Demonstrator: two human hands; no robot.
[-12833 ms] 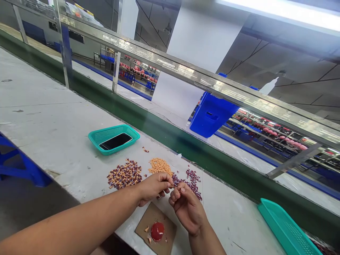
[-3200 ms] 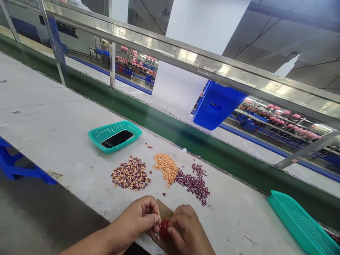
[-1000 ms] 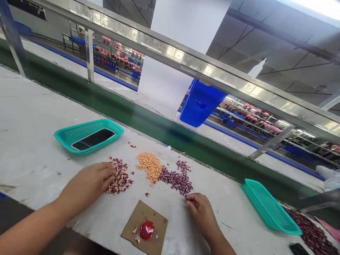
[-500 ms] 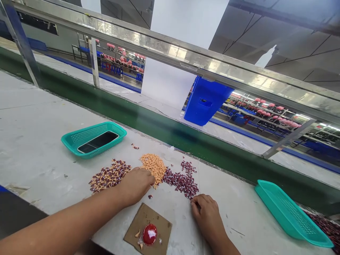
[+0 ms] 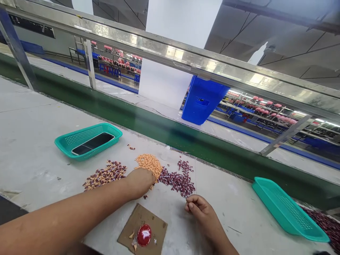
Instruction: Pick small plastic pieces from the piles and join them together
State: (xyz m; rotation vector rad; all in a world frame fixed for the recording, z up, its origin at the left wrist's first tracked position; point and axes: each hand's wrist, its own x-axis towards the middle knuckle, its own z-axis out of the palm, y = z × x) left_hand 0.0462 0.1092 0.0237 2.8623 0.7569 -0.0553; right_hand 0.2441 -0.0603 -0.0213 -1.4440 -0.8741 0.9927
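My left hand (image 5: 140, 182) is at the near edge of a pile of small orange pieces (image 5: 150, 163). Its fingers curl downward, and whatever they pinch is hidden. To the right, my right hand (image 5: 200, 209) is held closed, thumb against forefinger, just below a pile of dark red pieces (image 5: 180, 182); anything in it is too small to make out. Left of my left hand lies a pile of two-coloured orange and dark red pieces (image 5: 105, 175). Nearer to me, a shiny red dome (image 5: 144, 235) sits on a brown cardboard square (image 5: 155, 230) with a few orange scraps.
A green basket (image 5: 62, 146) at the left holds a phone-like slab (image 5: 92, 143). Another green basket (image 5: 289, 212) stands right, beside more dark red pieces (image 5: 325, 226). Behind run a green belt (image 5: 159, 131) and a metal rail (image 5: 159, 49), with a blue bin (image 5: 203, 101) beyond.
My right hand has turned and drawn into a closer pinch, slightly away from the dark red pile. My left hand stays at the orange pile. The whole view has shifted slightly.
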